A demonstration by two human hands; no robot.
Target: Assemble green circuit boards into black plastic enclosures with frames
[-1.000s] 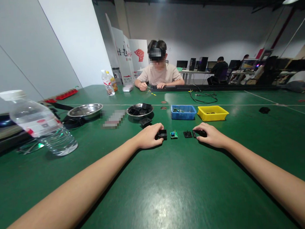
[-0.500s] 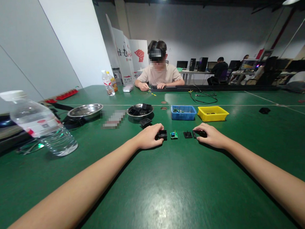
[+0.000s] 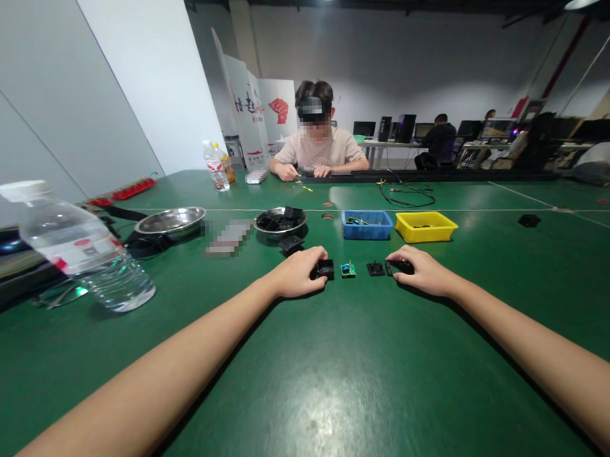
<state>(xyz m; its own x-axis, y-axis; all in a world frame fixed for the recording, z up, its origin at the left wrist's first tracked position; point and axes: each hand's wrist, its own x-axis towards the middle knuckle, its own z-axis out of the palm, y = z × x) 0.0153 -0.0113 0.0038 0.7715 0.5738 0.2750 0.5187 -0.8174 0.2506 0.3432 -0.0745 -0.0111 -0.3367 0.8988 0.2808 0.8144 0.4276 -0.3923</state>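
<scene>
L hand (image 3: pixel 300 272) rested on green tabletop (image 3: pixel 364 360); open-topped blk box (image 3: pixel 326 270) held betw. its fingers & thumb, grip narrow. R hand (image 3: pixel 426 271) curled, thumb & fingertips curved about slim blk part (image 3: pixel 389 267); whether pinched or merely touched can't be told. Betw. hands, rough row: green PCB (image 3: pixel 348 271) laid just R of box, then flat blk piece (image 3: pixel 375 270), near slim blk part; neither PCB nor flat piece touched. Beyond row, blue bin (image 3: pixel 368 231) & yellow bin (image 3: pixel 426 235) placed side by side; metal bowl (image 3: pixel 266 233) w/ blk pieces (image 3: pixel 292 213) set farther L. Clear bottle (image 3: pixel 90 256) placed far L. Co-worker (image 3: pixel 327 148) seated opp., both hands held low.
</scene>
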